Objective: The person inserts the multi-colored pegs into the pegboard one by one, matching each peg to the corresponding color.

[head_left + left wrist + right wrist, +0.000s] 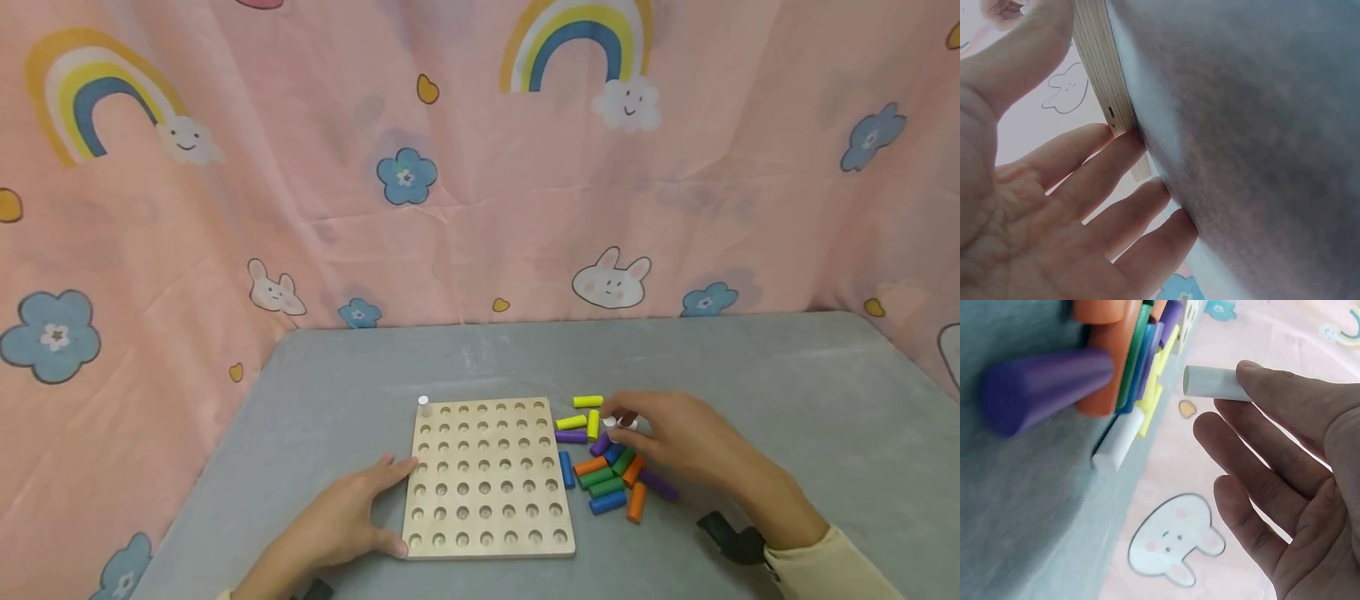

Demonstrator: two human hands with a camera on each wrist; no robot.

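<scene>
A square wooden board (474, 476) with rows of round holes lies on the table. One white peg (424, 406) stands upright in its far left corner hole. My left hand (350, 510) rests at the board's left edge, thumb by the near corner; in the left wrist view its fingers (1100, 172) reach out loosely against the wooden side. Between thumb and index finger, my right hand (686, 437) pinches a white peg (1216, 383), raised above the pile to the right of the board. Another white peg (1119, 439) lies on the table below it.
Loose pegs lie right of the board: yellow pegs (588, 402), purple pegs (660, 485), blue pegs (608, 502), green pegs (596, 477) and orange pegs (637, 503). The grey table (345, 375) ends at a pink patterned curtain (480, 233).
</scene>
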